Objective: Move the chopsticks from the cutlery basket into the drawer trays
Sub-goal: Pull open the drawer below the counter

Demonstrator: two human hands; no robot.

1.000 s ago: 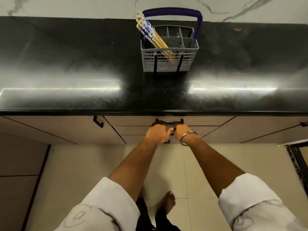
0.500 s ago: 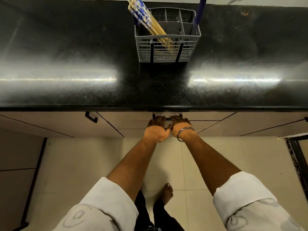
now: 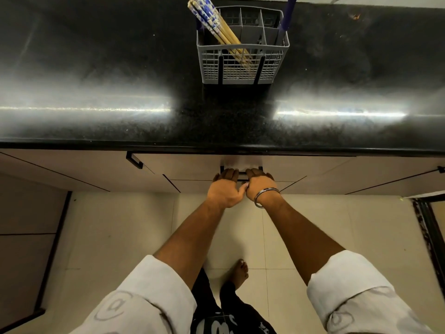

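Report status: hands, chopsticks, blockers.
Left hand and right hand both grip the drawer handle. Chopsticks in the cutlery basket, untouched. Drawer trays not visible.

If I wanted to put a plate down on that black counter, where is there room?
Wide bare stretches of the black counter lie left and right of the grey cutlery basket, and another runs between the basket and the counter's front edge. The basket itself is partly taken by chopsticks. Below, it is crowded at the drawer handle, where the left hand and right hand both grip.
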